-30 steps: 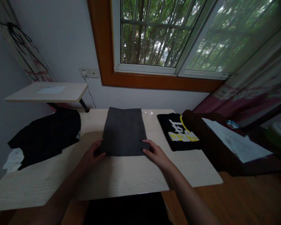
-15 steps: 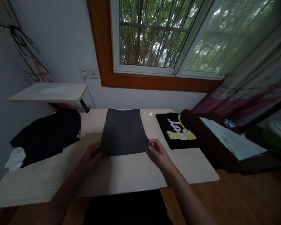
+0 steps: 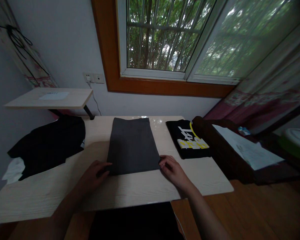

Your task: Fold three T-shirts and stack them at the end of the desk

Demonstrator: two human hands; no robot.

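A dark grey folded cloth garment (image 3: pixel 133 146) lies flat in the middle of the pale wooden table (image 3: pixel 140 186). At its near left corner, my left hand (image 3: pixel 96 173) pinches the edge between thumb and fingers. My right hand (image 3: pixel 172 170) has its fingers closed on the near right corner. Whether the garment is a shirt or something else cannot be made out. To the right of it rests a folded black T-shirt (image 3: pixel 173 133) with white and yellow lettering and a yellow collar.
Black clothing (image 3: pixel 50 143) with a white piece (image 3: pixel 14 170) lies bunched at the table's left. Above it stands a small raised shelf (image 3: pixel 77 96) bearing a paper. A dark brown piece of furniture (image 3: pixel 225 163) with a white sheet (image 3: pixel 245 148) adjoins the right side. Behind is a window.
Both hands have come slightly nearer to me, drawing the near edge of the grey garment with them. It now lies flatter and straighter on the table.
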